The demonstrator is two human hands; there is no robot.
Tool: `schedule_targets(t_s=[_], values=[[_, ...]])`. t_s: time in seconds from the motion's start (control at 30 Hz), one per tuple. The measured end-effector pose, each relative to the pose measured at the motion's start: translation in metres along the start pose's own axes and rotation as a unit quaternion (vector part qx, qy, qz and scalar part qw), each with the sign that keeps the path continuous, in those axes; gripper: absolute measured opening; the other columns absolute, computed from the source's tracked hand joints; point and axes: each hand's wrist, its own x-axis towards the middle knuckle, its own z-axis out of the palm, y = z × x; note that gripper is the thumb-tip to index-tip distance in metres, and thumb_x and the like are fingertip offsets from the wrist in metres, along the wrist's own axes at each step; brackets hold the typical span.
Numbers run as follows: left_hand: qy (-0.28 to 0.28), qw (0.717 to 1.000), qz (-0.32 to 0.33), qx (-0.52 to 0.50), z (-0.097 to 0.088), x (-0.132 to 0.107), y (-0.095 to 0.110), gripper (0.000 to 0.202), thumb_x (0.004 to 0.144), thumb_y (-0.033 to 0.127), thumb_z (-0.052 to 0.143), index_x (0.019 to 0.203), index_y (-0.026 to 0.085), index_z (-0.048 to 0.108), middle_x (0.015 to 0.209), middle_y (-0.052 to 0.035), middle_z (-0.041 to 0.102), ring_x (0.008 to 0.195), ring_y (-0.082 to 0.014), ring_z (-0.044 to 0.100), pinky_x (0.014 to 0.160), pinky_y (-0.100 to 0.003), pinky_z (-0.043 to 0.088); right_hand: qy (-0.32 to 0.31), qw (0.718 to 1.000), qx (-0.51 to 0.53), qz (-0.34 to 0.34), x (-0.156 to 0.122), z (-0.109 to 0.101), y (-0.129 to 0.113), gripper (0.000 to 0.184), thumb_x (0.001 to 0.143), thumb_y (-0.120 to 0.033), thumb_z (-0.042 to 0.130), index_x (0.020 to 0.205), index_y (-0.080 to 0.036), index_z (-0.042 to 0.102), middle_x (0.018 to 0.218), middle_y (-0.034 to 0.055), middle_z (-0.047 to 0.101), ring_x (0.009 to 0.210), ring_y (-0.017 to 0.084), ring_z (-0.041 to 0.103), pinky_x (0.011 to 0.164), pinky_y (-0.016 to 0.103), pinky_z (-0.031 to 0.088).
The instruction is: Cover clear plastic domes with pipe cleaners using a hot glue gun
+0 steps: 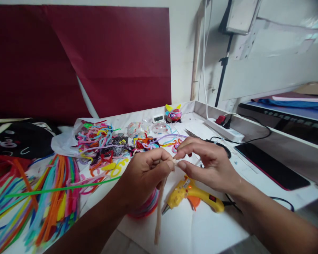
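Observation:
My left hand [151, 169] is closed in a pinch around a beige pipe cleaner [159, 215], whose long end hangs down over the table's front. At its short, pale upper end, the thumb and index finger of my right hand [201, 158] meet the tip. A yellow hot glue gun [184, 194] lies just below both hands, its nozzle pointing down-left and a small orange light lit. Partly hidden behind my left wrist is a round, multicoloured coiled piece [145, 208]. Scissors [192, 134] lie behind my right hand, which covers part of them.
Bundles of coloured pipe cleaners [53, 197] spread at the left. A plastic bag [66, 141] of curled pieces stands behind them. Farther back are a digital timer [158, 119] and a colourful eared figure [173, 114]. A phone [272, 165] and a power strip [225, 130] with cords lie right.

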Motion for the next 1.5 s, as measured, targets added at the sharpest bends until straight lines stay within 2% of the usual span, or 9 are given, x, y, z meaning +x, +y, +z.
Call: schedule_targets(t_s=[0.37,0.63,0.77,0.87,0.93,1.0,1.07,1.23,1.5], values=[[-0.011,0.999,-0.003,0.049,-0.001,0.002,-0.001,0.023,0.087,0.029,0.055,0.068,0.016,0.053,0.051,0.0077,0.045,0.046,-0.0046,0.039,0.043,-0.015,0.030,-0.012,0.978,-0.167,-0.122,-0.001,0.001,0.000,0.005,0.086,-0.009,0.060,0.083,-0.014,0.061,0.075,0.0076,0.067,0.072,0.017,0.059,0.069,0.036,0.046],[-0.035,0.997,-0.064,-0.002,0.000,0.004,-0.001,0.018,0.081,0.027,0.057,0.067,0.016,0.055,0.044,0.0088,0.043,0.039,-0.0032,0.035,0.038,-0.014,0.027,-0.032,0.907,-0.356,-0.222,-0.002,0.000,0.005,0.013,0.084,-0.009,0.055,0.080,-0.020,0.055,0.073,0.0033,0.066,0.070,0.018,0.057,0.070,0.038,0.039],[-0.032,0.995,-0.091,-0.038,0.000,0.004,0.000,0.016,0.076,0.026,0.059,0.064,0.017,0.053,0.041,0.0091,0.042,0.035,-0.0029,0.032,0.036,-0.014,0.025,-0.050,0.884,-0.396,-0.245,-0.001,0.000,0.001,0.012,0.087,-0.011,0.053,0.082,-0.022,0.056,0.071,0.0015,0.066,0.072,0.019,0.060,0.077,0.041,0.040],[-0.038,0.995,-0.086,-0.039,-0.002,0.003,0.000,0.015,0.075,0.026,0.059,0.064,0.017,0.054,0.039,0.0090,0.041,0.033,-0.0032,0.032,0.035,-0.015,0.024,-0.045,0.920,-0.329,-0.211,-0.001,0.001,-0.001,0.013,0.085,-0.009,0.053,0.082,-0.021,0.055,0.074,0.0021,0.067,0.072,0.018,0.061,0.079,0.040,0.041],[-0.038,0.997,-0.069,-0.027,-0.004,0.002,0.001,0.016,0.077,0.027,0.058,0.065,0.016,0.055,0.040,0.0085,0.042,0.034,-0.0036,0.034,0.036,-0.015,0.026,-0.049,0.963,-0.227,-0.139,-0.002,0.002,0.000,0.011,0.085,-0.010,0.054,0.088,-0.020,0.057,0.082,0.0044,0.069,0.079,0.018,0.063,0.081,0.039,0.044],[-0.030,0.998,-0.053,-0.024,-0.006,0.002,0.002,0.018,0.078,0.027,0.058,0.065,0.016,0.055,0.042,0.0079,0.044,0.036,-0.0040,0.036,0.037,-0.015,0.028,-0.063,0.986,-0.142,-0.061,-0.003,0.001,0.002,0.014,0.087,-0.014,0.056,0.099,-0.018,0.060,0.094,0.0065,0.071,0.090,0.019,0.064,0.085,0.036,0.047],[-0.021,0.998,-0.046,-0.029,-0.008,0.002,0.002,0.017,0.079,0.026,0.058,0.066,0.016,0.055,0.045,0.0075,0.046,0.038,-0.0042,0.039,0.037,-0.015,0.030,-0.082,0.991,-0.100,-0.017,-0.003,-0.001,0.004,0.013,0.090,-0.018,0.057,0.102,-0.018,0.063,0.094,0.0056,0.071,0.090,0.017,0.064,0.084,0.033,0.048],[-0.012,0.999,-0.046,-0.012,-0.009,0.004,0.000,0.014,0.082,0.025,0.057,0.071,0.016,0.057,0.051,0.0059,0.055,0.040,-0.0047,0.043,0.039,-0.015,0.032,-0.092,0.993,-0.072,0.001,-0.003,-0.005,0.006,0.010,0.094,-0.020,0.058,0.092,-0.016,0.067,0.078,0.0024,0.067,0.071,0.012,0.060,0.067,0.026,0.047],[-0.005,0.999,-0.019,0.046,-0.009,0.003,-0.002,0.024,0.090,0.033,0.057,0.074,0.016,0.059,0.054,0.0061,0.054,0.044,-0.0043,0.045,0.043,-0.015,0.035,-0.050,0.992,-0.106,-0.046,-0.003,-0.004,0.009,0.006,0.089,-0.014,0.061,0.090,-0.018,0.067,0.073,0.0009,0.064,0.067,0.012,0.056,0.067,0.030,0.044]])
